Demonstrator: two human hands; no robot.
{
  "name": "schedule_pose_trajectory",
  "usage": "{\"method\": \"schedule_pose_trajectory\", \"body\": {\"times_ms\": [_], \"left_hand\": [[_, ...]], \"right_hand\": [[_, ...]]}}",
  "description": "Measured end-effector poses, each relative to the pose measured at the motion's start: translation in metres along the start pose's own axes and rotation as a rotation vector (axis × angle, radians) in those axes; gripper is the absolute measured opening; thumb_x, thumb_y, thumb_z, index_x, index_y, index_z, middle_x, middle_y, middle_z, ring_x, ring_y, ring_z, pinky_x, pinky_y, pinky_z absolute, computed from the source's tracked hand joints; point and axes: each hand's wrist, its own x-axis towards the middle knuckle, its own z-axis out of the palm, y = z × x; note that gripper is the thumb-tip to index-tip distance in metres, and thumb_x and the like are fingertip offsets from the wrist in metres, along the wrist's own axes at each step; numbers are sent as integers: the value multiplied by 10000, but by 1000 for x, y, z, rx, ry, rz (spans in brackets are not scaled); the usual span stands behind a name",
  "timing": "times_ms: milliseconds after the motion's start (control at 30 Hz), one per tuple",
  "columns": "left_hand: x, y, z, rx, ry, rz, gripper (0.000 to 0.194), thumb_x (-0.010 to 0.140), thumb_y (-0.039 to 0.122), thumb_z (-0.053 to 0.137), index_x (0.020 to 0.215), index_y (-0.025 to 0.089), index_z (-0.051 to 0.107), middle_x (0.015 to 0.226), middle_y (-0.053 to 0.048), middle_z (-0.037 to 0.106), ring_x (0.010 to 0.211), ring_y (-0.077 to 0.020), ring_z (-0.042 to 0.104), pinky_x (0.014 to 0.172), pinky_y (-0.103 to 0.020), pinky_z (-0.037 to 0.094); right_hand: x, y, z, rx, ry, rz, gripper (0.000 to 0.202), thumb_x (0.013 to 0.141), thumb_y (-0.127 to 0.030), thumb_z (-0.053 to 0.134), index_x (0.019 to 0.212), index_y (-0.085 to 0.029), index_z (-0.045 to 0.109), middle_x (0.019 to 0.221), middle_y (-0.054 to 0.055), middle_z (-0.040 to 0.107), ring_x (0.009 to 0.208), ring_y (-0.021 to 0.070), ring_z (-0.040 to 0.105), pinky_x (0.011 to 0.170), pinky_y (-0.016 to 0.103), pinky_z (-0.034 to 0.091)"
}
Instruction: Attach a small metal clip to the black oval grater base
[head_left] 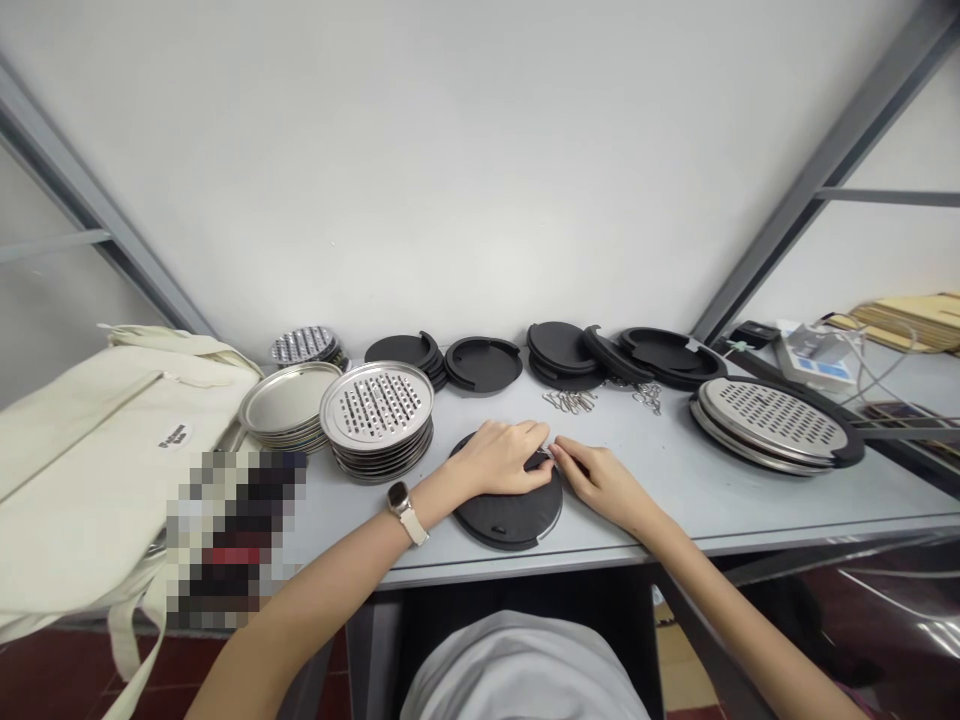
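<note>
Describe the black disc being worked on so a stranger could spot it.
Find the grey table before the white wall. Near the middle of its front edge lies a round black disc. Its all-black lookalikes sit farther back near the wall; this one alone lies up front.

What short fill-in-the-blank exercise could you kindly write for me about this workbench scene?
1. The watch is worn on the ____ arm (left or right).
2. The left hand rests on a round disc whose colour is ____.
3. Of the bag and the grater stack, the ____ is nearer the left hand.
4. The slotted metal plate lies towards the table's ____ end (left or right).

Missing words: left; black; grater stack; right.
</note>
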Motion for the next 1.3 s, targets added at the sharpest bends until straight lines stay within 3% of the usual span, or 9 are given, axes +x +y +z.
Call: {"method": "schedule_pose_trajectory", "body": {"times_ms": [500,767,1300], "left_hand": [[0,-3,1,-24,-29,52,154,892,330,431,920,188,482,952,-36,629,745,-178,599,578,-275,380],[0,-4,3,-28,-44,82,148,911,312,403,918,189,485,966,-37,613,768,-171,593,595,-282,395],[0,-2,3,-10,4,17,172,879,348,425,962,198,449,928,-25,620,727,-190,606,560,-292,379]], "right_hand": [[-2,2,1,-4,-58,-10,335,960,-343,310,664,-211,395,565,-35,454,501,117,440,544,236,316],[-3,1,0,-3,-20,-2,321,951,-333,324,656,-213,370,540,-47,400,479,109,405,517,230,295],[-2,2,3,-32,-40,-13,320,966,-334,293,686,-223,405,572,-21,482,497,137,470,544,235,331]]}}
